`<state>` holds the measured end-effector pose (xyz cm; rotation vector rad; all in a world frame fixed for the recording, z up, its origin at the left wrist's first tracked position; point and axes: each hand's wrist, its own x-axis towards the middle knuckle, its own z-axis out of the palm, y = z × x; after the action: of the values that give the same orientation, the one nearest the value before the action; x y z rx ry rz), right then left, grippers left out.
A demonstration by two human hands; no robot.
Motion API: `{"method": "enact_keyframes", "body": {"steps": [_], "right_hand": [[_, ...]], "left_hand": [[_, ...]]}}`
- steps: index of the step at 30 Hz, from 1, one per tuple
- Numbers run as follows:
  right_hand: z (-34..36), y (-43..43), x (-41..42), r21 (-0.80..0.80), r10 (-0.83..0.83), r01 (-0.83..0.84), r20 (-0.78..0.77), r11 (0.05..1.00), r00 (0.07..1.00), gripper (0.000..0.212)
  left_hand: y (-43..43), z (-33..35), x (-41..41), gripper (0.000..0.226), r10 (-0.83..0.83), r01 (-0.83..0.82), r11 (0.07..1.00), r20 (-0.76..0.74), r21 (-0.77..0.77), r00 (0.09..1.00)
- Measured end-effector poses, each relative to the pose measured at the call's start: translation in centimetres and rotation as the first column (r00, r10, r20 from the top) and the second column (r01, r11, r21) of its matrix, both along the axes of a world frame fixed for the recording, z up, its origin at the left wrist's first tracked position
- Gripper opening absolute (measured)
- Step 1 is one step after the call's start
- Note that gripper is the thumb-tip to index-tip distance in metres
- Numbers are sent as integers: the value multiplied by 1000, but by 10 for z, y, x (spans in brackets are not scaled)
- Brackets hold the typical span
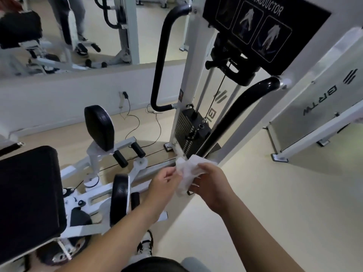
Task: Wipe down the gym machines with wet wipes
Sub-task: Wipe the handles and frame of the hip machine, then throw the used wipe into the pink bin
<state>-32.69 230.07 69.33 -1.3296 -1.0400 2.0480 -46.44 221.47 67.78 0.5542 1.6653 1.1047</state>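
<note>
1. My right hand (213,186) is curled around a crumpled white wet wipe (186,174), gripping it just below the centre of the frame.
2. My left hand (162,183) pinches the wipe's left edge with bent fingertips.
3. The wipe hangs in the air in front of the white-framed gym machine (193,61), near the foot of its black weight stack (188,132).
4. A black padded seat (29,199) fills the lower left.

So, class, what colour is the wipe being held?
The wipe is white, seen in the head view.
</note>
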Motion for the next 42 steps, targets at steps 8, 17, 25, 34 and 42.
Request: {"method": "enact_keyframes", "body": {"steps": [8,17,25,34,42], "right_hand": [[7,-88,-7,-42,316,-313,68,949,947,33],[10,-247,-56,79,667,-725,331,685,667,20],[-11,-388,-162,183,720,-866,490,466,491,20],[-9,-576,-302,35,823,-860,275,508,497,17],[-7,-621,-408,87,815,-848,240,524,528,20]], "left_hand": [[-115,11,25,29,142,-148,987,101,59,985],[-296,3,29,22,521,-515,849,17,-120,854],[-458,20,-42,48,752,-751,659,38,-42,658],[-651,16,-166,33,819,-824,566,121,-13,561],[-693,7,-288,34,785,-788,615,119,-31,608]]}}
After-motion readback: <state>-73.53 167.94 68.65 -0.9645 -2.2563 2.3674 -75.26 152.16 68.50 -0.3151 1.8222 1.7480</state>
